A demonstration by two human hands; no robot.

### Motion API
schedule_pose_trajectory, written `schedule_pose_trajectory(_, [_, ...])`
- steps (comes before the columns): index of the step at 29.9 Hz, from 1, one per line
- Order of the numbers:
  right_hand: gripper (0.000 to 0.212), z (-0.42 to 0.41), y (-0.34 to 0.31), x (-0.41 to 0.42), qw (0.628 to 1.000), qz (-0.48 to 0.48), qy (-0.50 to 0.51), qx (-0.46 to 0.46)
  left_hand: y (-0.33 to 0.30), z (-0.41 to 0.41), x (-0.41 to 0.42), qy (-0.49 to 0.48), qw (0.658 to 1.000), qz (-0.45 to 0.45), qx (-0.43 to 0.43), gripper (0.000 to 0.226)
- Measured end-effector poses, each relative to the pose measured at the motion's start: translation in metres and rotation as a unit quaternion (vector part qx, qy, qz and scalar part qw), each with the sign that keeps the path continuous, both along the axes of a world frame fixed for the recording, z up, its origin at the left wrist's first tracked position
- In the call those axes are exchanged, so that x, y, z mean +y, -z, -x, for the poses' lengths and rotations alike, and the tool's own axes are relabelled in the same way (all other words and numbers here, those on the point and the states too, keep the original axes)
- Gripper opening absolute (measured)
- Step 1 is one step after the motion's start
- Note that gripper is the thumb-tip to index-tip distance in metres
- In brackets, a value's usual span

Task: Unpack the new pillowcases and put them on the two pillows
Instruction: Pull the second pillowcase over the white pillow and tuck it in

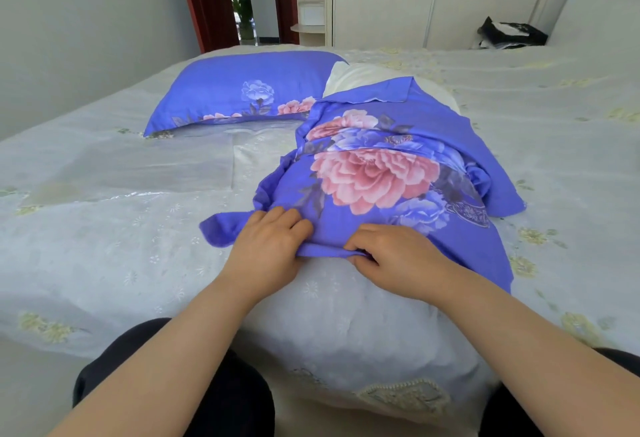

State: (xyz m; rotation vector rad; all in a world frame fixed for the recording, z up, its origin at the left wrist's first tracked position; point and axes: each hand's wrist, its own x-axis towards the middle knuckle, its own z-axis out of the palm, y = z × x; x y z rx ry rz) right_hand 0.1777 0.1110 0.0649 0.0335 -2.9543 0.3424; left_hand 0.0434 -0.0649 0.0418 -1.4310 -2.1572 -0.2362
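Your left hand (268, 246) and right hand (394, 260) both pinch the near hem of the blue floral pillowcase (377, 173), fingers closed on the cloth. It lies bunched over the white pillow (349, 79), just right of the covered pillow (235, 90).

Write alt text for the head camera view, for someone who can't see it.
Both hands, left hand and right hand, pinch the near hem of a blue floral pillowcase bunched over a white pillow on a bed. A second, covered pillow lies beyond.
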Motion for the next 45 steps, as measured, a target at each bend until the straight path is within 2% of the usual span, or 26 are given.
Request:
schedule_pose_trajectory(3, [0.022,0.0,-0.013,-0.001,0.995,0.081,0.032,-0.056,-0.003,0.003,-0.007,0.02,0.997,0.012,-0.079,0.022])
schedule_pose_trajectory(6, [0.026,0.018,-0.029,-0.001,0.99,0.114,0.08,0.024,-0.004,0.004,-0.011,0.018,0.98,0.011,-0.198,0.024])
schedule_pose_trajectory(7, [0.026,0.029,-0.035,0.001,0.987,0.123,0.084,0.056,-0.007,0.005,-0.014,0.005,0.962,0.006,-0.272,0.03])
schedule_pose_trajectory(9, [0.021,0.055,-0.046,0.005,0.984,0.137,0.08,0.079,-0.012,0.008,-0.017,-0.027,0.899,-0.026,-0.436,0.049])
schedule_pose_trajectory(10, [0.019,0.071,-0.051,0.007,0.985,0.134,0.079,0.078,-0.013,0.012,-0.017,-0.048,0.884,-0.056,-0.461,0.058])
schedule_pose_trajectory(12, [0.018,0.103,-0.056,0.011,0.989,0.082,0.077,0.092,-0.012,0.022,-0.011,-0.107,0.9,-0.148,-0.396,0.056])
schedule_pose_trajectory(14, [0.014,0.135,-0.06,0.015,0.991,-0.003,0.068,0.113,-0.008,0.04,-0.006,-0.163,0.902,-0.229,-0.326,0.034])
schedule_pose_trajectory(16, [0.018,0.165,-0.062,0.02,0.99,-0.07,0.083,0.085,-0.005,0.058,-0.002,-0.209,0.887,-0.221,-0.348,0.031])
schedule_pose_trajectory(18, [0.048,0.187,-0.065,0.024,0.985,-0.132,0.112,-0.021,-0.002,0.073,0.003,-0.225,0.861,-0.19,-0.414,0.038])
schedule_pose_trajectory(19, [0.056,0.197,-0.066,0.024,0.975,-0.166,0.123,-0.078,-0.002,0.078,0.005,-0.227,0.854,-0.18,-0.433,0.036])
schedule_pose_trajectory(21, [0.046,0.21,-0.07,0.02,0.952,-0.222,0.133,-0.162,-0.001,0.086,0.008,-0.231,0.852,-0.181,-0.434,0.023])
schedule_pose_trajectory(23, [0.031,0.22,-0.07,0.017,0.935,-0.266,0.145,-0.185,-0.002,0.093,0.01,-0.236,0.849,-0.219,-0.419,0.019])
schedule_pose_trajectory(24, [0.03,0.223,-0.07,0.015,0.929,-0.28,0.154,-0.185,-0.002,0.097,0.011,-0.238,0.844,-0.237,-0.418,0.018])
schedule_pose_trajectory(28, [0.036,0.236,-0.065,0.019,0.932,-0.26,0.153,-0.202,0.0,0.118,0.016,-0.259,0.811,-0.231,-0.471,0.027])
schedule_pose_trajectory(30, [0.038,0.242,-0.065,0.028,0.943,-0.226,0.167,-0.177,0.002,0.126,0.021,-0.256,0.804,-0.218,-0.49,0.027])
schedule_pose_trajectory(34, [0.034,0.247,-0.059,0.051,0.958,-0.138,0.231,-0.103,0.005,0.131,0.033,-0.217,0.781,-0.256,-0.527,0.021])
schedule_pose_trajectory(37, [0.027,0.243,-0.044,0.057,0.971,-0.068,0.213,-0.085,0.014,0.141,0.034,-0.223,0.794,-0.244,-0.51,0.018])
schedule_pose_trajectory(39, [0.019,0.241,-0.037,0.057,0.978,-0.035,0.172,-0.109,0.021,0.151,0.031,-0.238,0.801,-0.205,-0.51,0.018])
schedule_pose_trajectory(41, [0.033,0.24,-0.034,0.057,0.974,-0.031,0.154,-0.164,0.026,0.158,0.031,-0.246,0.809,-0.17,-0.507,0.021])
schedule_pose_trajectory(42, [0.039,0.24,-0.033,0.057,0.972,-0.059,0.16,-0.163,0.026,0.159,0.033,-0.249,0.814,-0.159,-0.501,0.022])
schedule_pose_trajectory(44, [0.038,0.24,-0.028,0.062,0.972,-0.116,0.19,-0.078,0.027,0.16,0.038,-0.249,0.824,-0.149,-0.486,0.024])
schedule_pose_trajectory(45, [0.035,0.241,-0.024,0.064,0.972,-0.115,0.204,-0.022,0.025,0.16,0.04,-0.249,0.83,-0.15,-0.476,0.024])
